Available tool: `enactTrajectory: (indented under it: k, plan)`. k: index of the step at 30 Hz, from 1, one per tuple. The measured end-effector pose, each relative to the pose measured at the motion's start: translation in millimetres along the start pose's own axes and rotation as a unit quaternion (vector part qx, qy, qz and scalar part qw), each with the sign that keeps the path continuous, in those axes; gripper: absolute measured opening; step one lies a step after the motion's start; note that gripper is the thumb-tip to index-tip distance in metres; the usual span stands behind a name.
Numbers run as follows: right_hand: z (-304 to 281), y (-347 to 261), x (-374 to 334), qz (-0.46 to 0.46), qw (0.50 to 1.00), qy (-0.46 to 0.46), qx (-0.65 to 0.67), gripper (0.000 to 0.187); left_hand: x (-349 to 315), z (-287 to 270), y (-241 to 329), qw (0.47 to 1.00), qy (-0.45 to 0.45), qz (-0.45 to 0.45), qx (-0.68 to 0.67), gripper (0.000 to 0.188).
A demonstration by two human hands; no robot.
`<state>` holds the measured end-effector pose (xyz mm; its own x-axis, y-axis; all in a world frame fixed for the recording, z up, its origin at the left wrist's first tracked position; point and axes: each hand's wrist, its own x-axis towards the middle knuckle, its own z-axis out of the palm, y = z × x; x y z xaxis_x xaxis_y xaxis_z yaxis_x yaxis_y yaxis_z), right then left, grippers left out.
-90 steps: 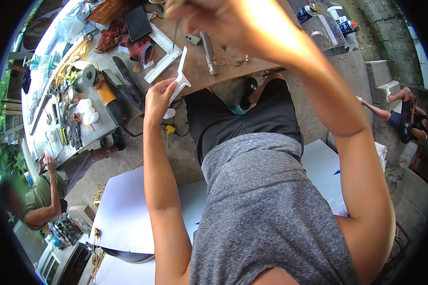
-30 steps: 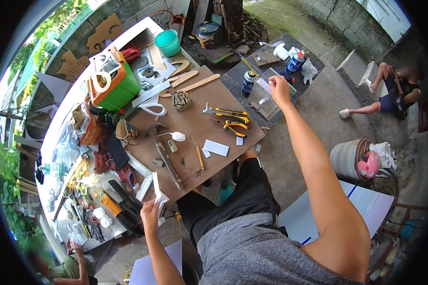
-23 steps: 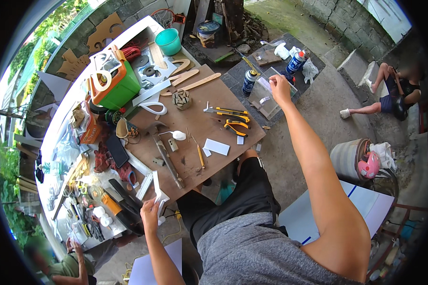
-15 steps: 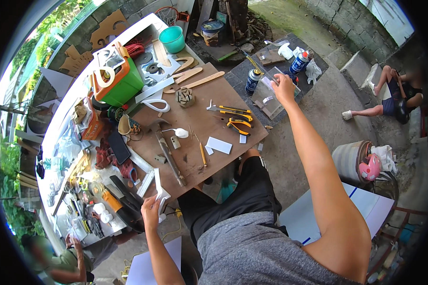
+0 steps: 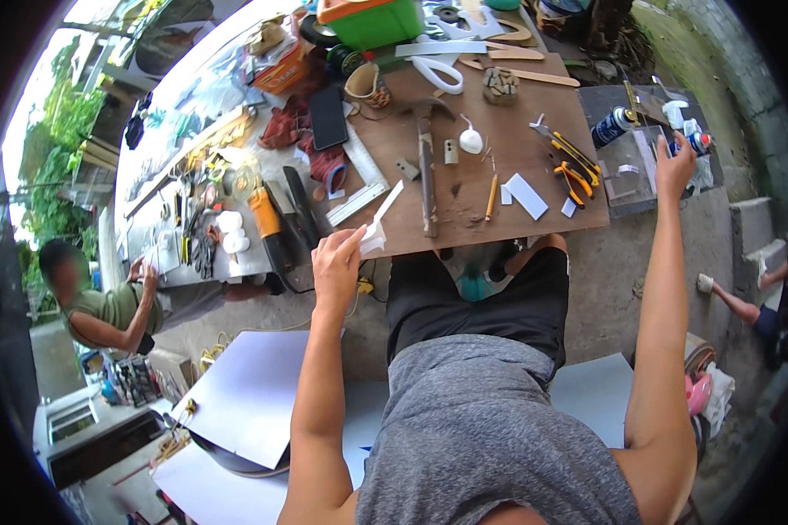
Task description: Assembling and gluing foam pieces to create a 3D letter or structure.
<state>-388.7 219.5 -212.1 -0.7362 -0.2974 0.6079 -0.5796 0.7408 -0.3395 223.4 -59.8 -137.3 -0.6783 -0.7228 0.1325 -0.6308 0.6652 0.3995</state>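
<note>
My left hand [image 5: 337,262] pinches a thin white strip [image 5: 382,210] at the near left edge of the brown work board [image 5: 534,140]. My right hand [image 5: 674,166] reaches far right to a clear plastic box [image 5: 626,171] on a dark side stand. Its fingers are spread at the box's rim, and I cannot see anything in them. A blue spray can [image 5: 613,127] lies just left of that box. Yellow-handled pliers [image 5: 573,171], a pencil [image 5: 492,197], white paper scraps [image 5: 525,194] and a hammer [image 5: 425,166] lie on the board.
A green bin [image 5: 372,19], a black phone [image 5: 328,116] and white scissors [image 5: 438,74] sit at the board's far side. A long cluttered tool bench [image 5: 201,201] runs along the left, with a person [image 5: 105,306] crouched by it. White sheets [image 5: 245,394] lie on the floor beside me.
The view has tilted so the board sits higher in the picture. My right hand stays at the clear box on the right; my left hand still holds the white strip at the board's edge.
</note>
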Motion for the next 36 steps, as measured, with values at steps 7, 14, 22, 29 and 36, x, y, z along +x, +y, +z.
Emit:
enactTrajectory:
  k: [7,14,22,29,36]
  plan:
    - [-118,-210,-46,-0.117,0.967,-0.063,0.217,0.03,-13,-39,39,0.998,0.032,0.038,0.047,0.036]
    - [-186,-350,-111,-0.351,0.83,-0.292,0.321,0.047,-17,-60,71,0.997,0.014,0.069,-0.01,0.038]
    - [-171,-359,-143,-0.32,0.776,-0.378,0.39,0.035,-25,-61,96,0.992,-0.005,0.056,-0.116,0.047]
    - [-185,-361,-163,-0.157,0.772,-0.389,0.478,0.028,-32,-56,103,0.983,-0.019,0.037,-0.182,0.046]
    - [-192,-358,-167,-0.152,0.781,-0.39,0.465,0.029,-39,-55,105,0.977,-0.038,0.029,-0.208,0.045]
